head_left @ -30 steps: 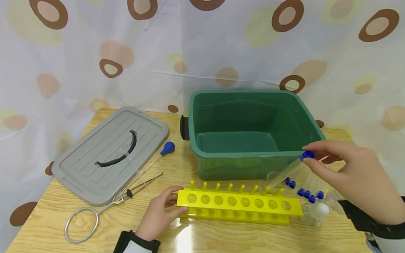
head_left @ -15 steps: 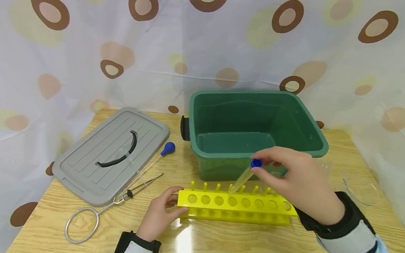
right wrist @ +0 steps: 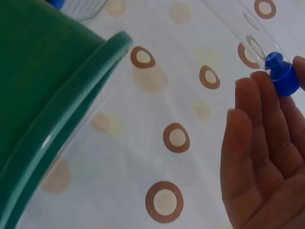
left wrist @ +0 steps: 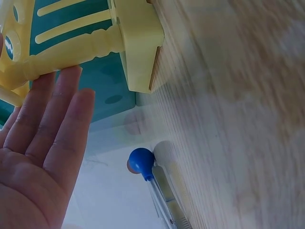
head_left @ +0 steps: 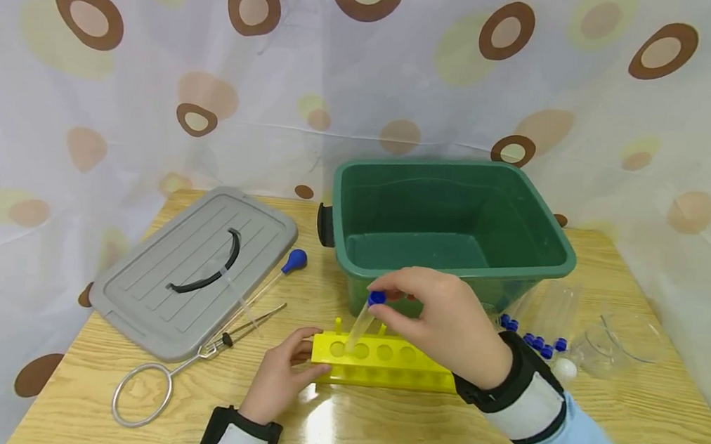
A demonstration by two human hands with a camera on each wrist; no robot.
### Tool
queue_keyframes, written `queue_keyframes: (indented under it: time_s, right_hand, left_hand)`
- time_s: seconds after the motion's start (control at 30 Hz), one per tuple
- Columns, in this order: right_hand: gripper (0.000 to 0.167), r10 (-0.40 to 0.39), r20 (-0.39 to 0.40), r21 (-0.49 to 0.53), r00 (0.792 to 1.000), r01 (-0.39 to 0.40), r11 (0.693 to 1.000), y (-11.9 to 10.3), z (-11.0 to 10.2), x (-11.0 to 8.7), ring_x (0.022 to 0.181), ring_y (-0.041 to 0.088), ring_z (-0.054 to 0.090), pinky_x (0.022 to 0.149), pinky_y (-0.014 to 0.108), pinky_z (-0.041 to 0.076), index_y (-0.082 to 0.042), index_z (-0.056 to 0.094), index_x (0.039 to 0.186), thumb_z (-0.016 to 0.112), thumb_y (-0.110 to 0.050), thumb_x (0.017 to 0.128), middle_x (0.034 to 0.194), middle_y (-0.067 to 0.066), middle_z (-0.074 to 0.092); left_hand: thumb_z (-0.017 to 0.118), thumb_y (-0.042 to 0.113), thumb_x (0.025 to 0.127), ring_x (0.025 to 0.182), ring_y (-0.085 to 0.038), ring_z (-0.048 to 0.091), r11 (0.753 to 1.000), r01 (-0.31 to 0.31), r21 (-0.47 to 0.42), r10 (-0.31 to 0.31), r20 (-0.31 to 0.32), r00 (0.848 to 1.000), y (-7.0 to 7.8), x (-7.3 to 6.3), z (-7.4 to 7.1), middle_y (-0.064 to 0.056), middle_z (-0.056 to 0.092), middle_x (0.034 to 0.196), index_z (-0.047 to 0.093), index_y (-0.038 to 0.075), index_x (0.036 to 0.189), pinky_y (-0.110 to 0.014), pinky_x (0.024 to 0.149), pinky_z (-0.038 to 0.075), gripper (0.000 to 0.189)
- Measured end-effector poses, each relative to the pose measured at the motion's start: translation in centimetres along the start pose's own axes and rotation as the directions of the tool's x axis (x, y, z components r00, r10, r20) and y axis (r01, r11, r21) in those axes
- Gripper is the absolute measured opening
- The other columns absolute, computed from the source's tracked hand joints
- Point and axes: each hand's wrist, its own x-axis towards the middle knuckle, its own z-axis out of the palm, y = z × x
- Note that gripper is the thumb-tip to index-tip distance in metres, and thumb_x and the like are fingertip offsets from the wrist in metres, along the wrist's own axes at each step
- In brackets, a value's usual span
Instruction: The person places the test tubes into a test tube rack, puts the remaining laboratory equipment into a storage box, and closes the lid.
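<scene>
At its left end, my left hand (head_left: 278, 382) holds a yellow test tube rack (head_left: 389, 378) between thumb and fingers. Its fingers touch the rack's corner post (left wrist: 76, 53) in the left wrist view. Over the rack, my right hand (head_left: 451, 323) pinches a clear test tube (head_left: 359, 328) by its blue stopper (head_left: 377, 299). The tube tilts, its lower end close to the leftmost holes; whether it enters one I cannot tell. The right wrist view shows the stopper (right wrist: 284, 78) against the fingertips. My right hand and wrist cover the rack's right part.
Behind the rack stands a green bin (head_left: 446, 276). Its grey lid (head_left: 199, 272) lies left, near a blue-bulbed dropper (head_left: 295, 260) and a metal ring clamp (head_left: 144, 394). On the right lie several stoppered test tubes (head_left: 557, 307), a white ball (head_left: 565, 369) and clear glassware (head_left: 631, 338).
My right hand has carried the test tube left, from beside the bin's right front corner to above the rack's left end. The left hand and rack stay put.
</scene>
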Motion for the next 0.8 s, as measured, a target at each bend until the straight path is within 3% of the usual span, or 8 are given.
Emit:
queue_keyframes:
  time_s: [0.4, 0.8]
  right_hand:
    - [0.016, 0.007, 0.058, 0.013, 0.998, -0.007, 1.0, -0.2, 2.2, 0.7, 0.079, 0.01, 0.063, 0.069, 0.023, 0.052, -0.012, 0.071, 0.097, 0.072, -0.016, 0.081, 0.09, -0.002, 0.07]
    - [0.016, 0.084, 0.181, -0.023, 0.98, -0.081, 0.996, 0.2, 3.7, 1.2, 0.077, 0.011, 0.062, 0.068, 0.02, 0.05, -0.013, 0.07, 0.096, 0.071, -0.021, 0.083, 0.086, -0.003, 0.07]
  left_hand:
    - [0.071, 0.018, 0.083, 0.097, -0.026, 0.066, 1.0, -0.012, 0.006, 0.012, -0.005, 1.0, 0.2, -0.1, 0.1, -0.012, 0.07, 0.104, 0.052, 0.007, 0.125, -0.038, 0.086, 0.053, 0.047]
    - [0.07, 0.021, 0.084, 0.099, -0.026, 0.065, 1.0, -0.004, -0.014, 0.004, 0.0, 1.0, 0.0, 0.0, 0.0, -0.012, 0.069, 0.105, 0.052, 0.008, 0.126, -0.039, 0.087, 0.053, 0.048]
